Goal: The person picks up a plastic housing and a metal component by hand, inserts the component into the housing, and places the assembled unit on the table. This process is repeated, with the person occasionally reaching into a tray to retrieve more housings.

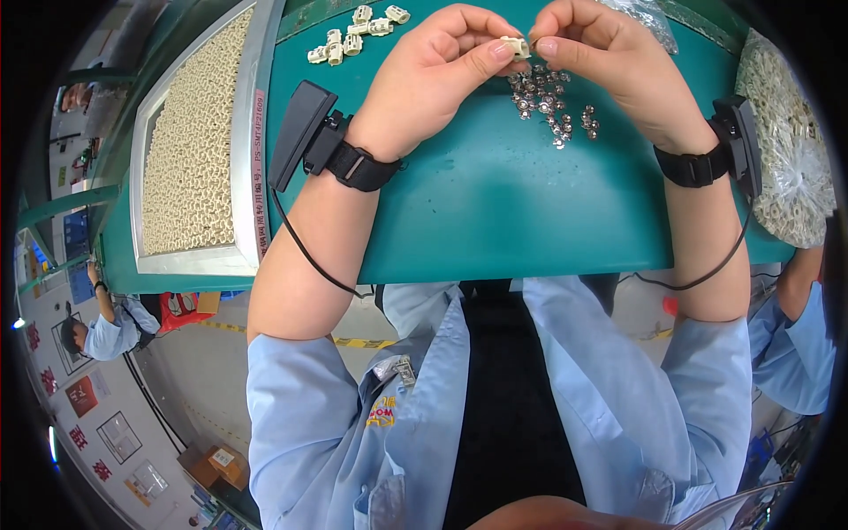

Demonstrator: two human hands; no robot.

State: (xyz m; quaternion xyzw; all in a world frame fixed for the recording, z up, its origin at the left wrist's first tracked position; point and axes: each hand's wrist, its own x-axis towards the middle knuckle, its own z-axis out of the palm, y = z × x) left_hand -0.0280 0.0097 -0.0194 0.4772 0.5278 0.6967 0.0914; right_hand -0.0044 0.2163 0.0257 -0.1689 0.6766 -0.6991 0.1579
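Note:
My left hand [442, 71] pinches a small cream plastic part [514, 46] between thumb and fingers, above the green table [495, 203]. My right hand [601, 53] meets it from the right, fingertips pressed together at the part's end; whatever they hold is too small to see. Just below both hands lies a loose pile of small silver metal pieces [548, 102]. Both wrists wear black straps with black devices and cables.
A metal tray [199, 141] packed with cream parts lies at the left. Several finished cream parts [353, 35] lie at the table's far left. A clear bag of parts [791, 150] sits at the right. Another person's arm [799, 283] shows at the right edge, and one sits far left.

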